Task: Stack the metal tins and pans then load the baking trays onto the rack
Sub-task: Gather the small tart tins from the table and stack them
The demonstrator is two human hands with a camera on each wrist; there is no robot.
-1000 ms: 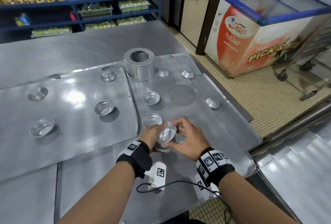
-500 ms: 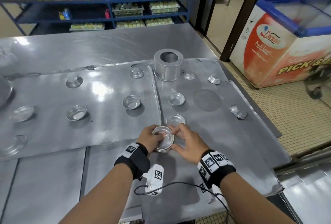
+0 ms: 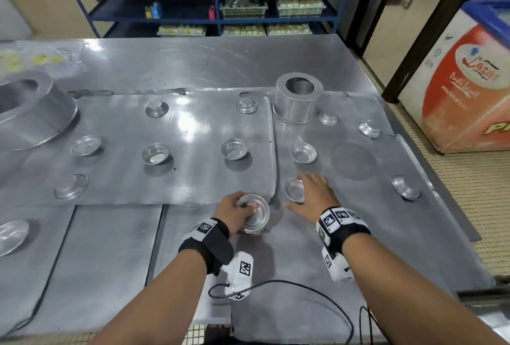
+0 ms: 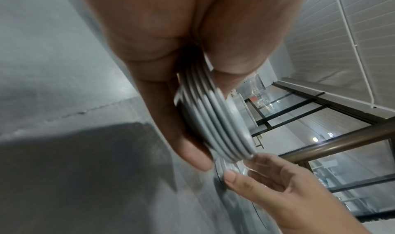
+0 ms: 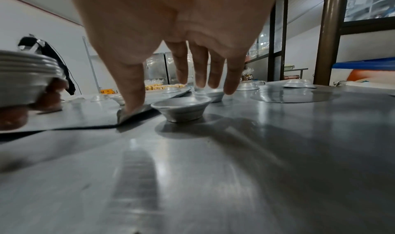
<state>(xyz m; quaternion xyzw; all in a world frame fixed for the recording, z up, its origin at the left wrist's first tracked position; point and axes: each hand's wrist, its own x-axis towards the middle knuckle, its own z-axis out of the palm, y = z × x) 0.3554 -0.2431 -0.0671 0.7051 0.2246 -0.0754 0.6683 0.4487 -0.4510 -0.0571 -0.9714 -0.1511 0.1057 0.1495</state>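
My left hand (image 3: 237, 210) grips a stack of several small nested metal tins (image 3: 255, 216), its thumb lying across the top tin; the stacked rims (image 4: 215, 124) show in the left wrist view. My right hand (image 3: 309, 193) is open, fingers spread, hovering just over a single upright small tin (image 3: 293, 189) on the right baking tray (image 3: 372, 206). The right wrist view shows that tin (image 5: 181, 109) below my straight fingers (image 5: 200, 71), which are apart from it. More small tins, some upright (image 3: 234, 148) and some upside down (image 3: 405, 187), lie scattered over both flat trays.
A tall ring-shaped pan (image 3: 299, 100) stands at the back of the right tray. A large ring pan (image 3: 30, 113) sits at the far left. The left tray (image 3: 165, 179) overlaps the right one. A chest freezer (image 3: 469, 90) stands right of the table, and blue shelves (image 3: 215, 10) behind.
My right hand has let go of the stack and moved right and forward over the single tin. The left hand keeps the stack. The head view has swung left.
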